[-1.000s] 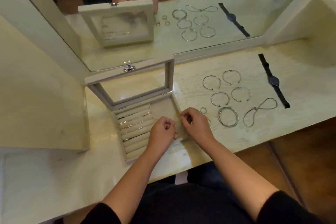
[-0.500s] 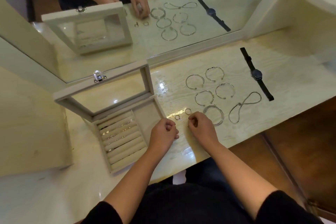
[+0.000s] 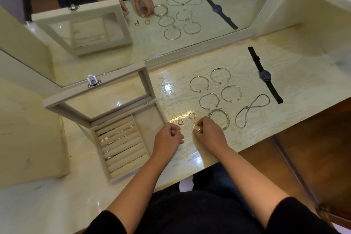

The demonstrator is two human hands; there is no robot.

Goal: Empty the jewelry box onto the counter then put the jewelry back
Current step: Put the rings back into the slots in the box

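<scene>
We are partway through the emptying, as we judge it. Our right hand (image 3: 210, 135) is pinching a small ring (image 3: 195, 128) between thumb and fingertips just above the counter (image 3: 303, 81), at lower centre of the frame. It is just beside two other rings (image 3: 189, 115) that are lying there. Our left hand (image 3: 167, 138) is hovering close by with its fingers curled in; whether it is holding anything, we cannot tell.

The jewelry box (image 3: 149, 119) is sitting open at centre left, its glass lid (image 3: 117, 77) standing up. To the right, four open bangles (image 3: 199, 76), a stack of bangles (image 3: 228, 119), a chain (image 3: 247, 108) and a black watch (image 3: 265, 75) are already lying spread out. The padded rolls (image 3: 121, 144) in the box are still carrying many small pieces, so we are thinking most of the fine work is still waiting. The whole putting-back is not yet begun.
</scene>
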